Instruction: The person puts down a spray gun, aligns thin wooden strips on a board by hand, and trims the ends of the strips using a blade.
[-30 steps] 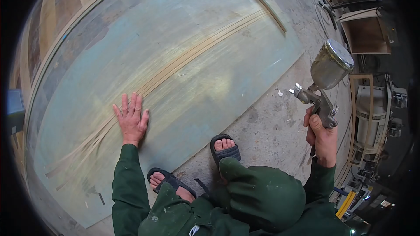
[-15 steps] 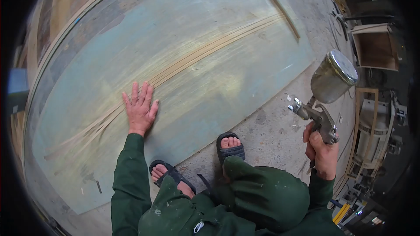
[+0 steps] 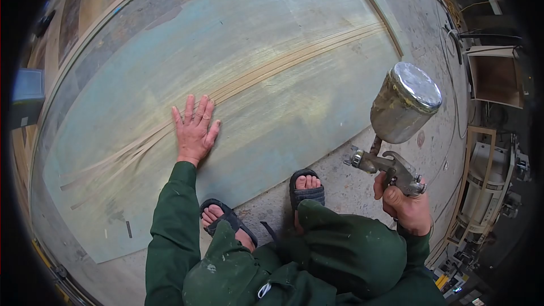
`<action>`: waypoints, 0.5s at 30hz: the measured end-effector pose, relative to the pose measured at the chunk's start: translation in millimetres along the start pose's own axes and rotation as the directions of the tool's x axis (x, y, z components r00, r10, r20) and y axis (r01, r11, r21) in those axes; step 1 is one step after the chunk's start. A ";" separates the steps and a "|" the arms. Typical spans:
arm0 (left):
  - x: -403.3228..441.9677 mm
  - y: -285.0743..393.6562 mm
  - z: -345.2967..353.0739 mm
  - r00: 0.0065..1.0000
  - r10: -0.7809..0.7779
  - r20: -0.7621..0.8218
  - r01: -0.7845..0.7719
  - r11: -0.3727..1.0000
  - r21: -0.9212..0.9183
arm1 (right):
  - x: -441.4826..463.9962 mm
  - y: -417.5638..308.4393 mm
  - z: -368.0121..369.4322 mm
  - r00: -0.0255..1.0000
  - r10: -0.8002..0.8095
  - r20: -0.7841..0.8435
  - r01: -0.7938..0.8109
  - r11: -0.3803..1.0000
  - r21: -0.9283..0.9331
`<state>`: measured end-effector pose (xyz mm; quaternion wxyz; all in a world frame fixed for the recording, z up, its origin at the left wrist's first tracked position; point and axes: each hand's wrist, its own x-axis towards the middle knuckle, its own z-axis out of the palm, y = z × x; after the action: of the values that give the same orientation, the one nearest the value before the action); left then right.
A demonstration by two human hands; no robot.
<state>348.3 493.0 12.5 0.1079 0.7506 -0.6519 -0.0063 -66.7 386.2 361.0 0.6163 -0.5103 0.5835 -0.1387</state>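
My left hand lies flat with fingers spread across a bundle of thin wood strips. The strips run side by side to the upper right and fan apart at the lower left. Beneath them is a large pale blue-green board on the floor, dusted with yellowish overspray. My right hand is wrapped round the handle of a metal spray gun, held up to the right of the board. On top of the gun sits a silver paint cup, stained yellow-brown. Some of the right fingers are hidden behind the handle.
A wood batten lies across the strips' far end. My sandalled feet stand at the board's near edge. On the right are an open wooden box, a cylindrical metal machine and hoses. A blue bin stands at left.
The spray gun in my right hand has come left and nearer the board, its nozzle slightly lower. My left hand stays on the strips; the whole view has shifted a little.
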 end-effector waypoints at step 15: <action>0.2 -0.4 1.6 1.000 -0.017 0.023 0.017 1.000 -0.009 | -9.3 -1.0 -38.8 0.934 -0.142 -0.327 0.096 0.983 -0.153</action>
<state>348.5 492.7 10.9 0.1037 0.7554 -0.6468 -0.0190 -102.3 374.7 375.0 0.4622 -0.5541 0.6561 -0.2213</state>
